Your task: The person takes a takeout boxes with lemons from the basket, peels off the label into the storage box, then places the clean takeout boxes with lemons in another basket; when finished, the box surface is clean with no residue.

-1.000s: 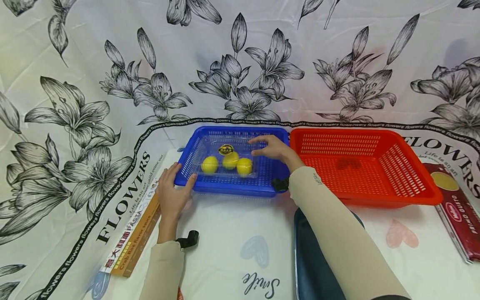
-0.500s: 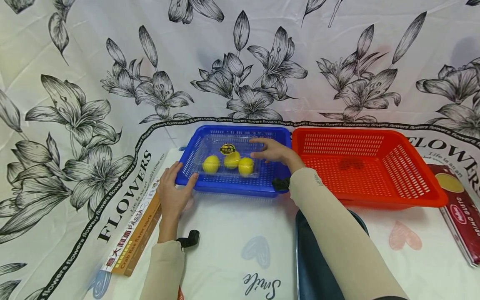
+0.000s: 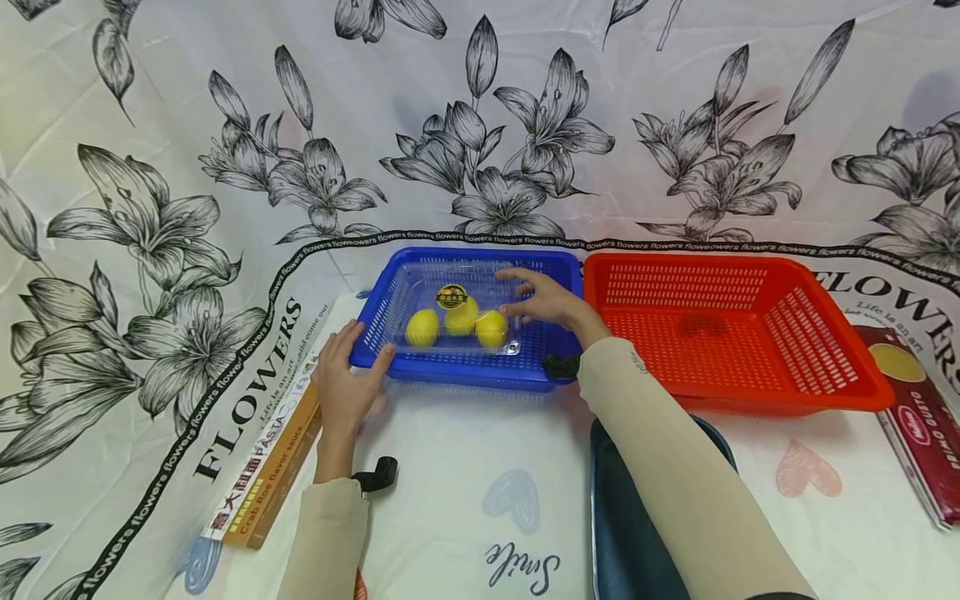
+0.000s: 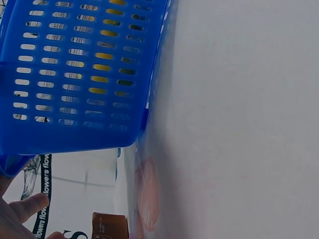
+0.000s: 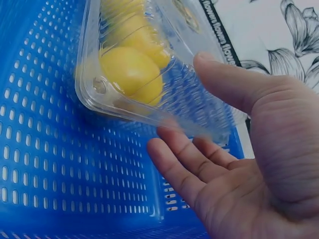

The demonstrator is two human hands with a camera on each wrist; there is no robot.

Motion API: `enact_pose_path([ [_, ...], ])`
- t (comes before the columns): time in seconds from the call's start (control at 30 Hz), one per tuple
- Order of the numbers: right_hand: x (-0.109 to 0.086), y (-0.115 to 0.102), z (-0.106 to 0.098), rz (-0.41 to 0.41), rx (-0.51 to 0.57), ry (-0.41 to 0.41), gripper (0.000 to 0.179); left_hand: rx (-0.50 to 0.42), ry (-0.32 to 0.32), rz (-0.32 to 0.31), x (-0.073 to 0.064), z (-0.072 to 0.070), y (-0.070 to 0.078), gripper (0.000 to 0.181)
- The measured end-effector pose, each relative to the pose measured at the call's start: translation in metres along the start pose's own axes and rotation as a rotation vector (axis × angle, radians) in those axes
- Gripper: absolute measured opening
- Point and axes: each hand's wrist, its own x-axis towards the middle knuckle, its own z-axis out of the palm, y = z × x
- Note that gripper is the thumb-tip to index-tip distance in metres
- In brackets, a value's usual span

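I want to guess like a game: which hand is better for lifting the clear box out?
Probably the right hand: it's at the clear box's end. The left hand is farther away, by the blue basket's corner.

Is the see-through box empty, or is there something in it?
Not empty: in the head view, three round yellow things show through the clear plastic of the see-through box.

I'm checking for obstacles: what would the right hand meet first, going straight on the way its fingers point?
The clear container: its end lies right at the fingers of the right hand, which seems to grip it. Exact contact is hard to judge.
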Motion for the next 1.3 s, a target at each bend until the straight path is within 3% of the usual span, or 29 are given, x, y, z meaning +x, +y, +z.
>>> enact_pose_path([
  [0.33, -0.002, 0.004, -0.001, -0.023, 0.054, 0.036, 0.054, 0.005, -0.015, -0.012, 0.000, 0.001, 0.001, 0.068],
  [0.77, -0.003, 0.006, -0.006, -0.009, 0.090, 0.096, 0.053, -0.017, -0.016, -0.004, -0.001, 0.004, 0.004, 0.068],
  [1.3, -0.014, -0.021, -0.017, -0.021, 0.055, 0.205, 0.058, -0.003, 0.007, 0.002, 0.001, 0.000, 0.003, 0.067],
])
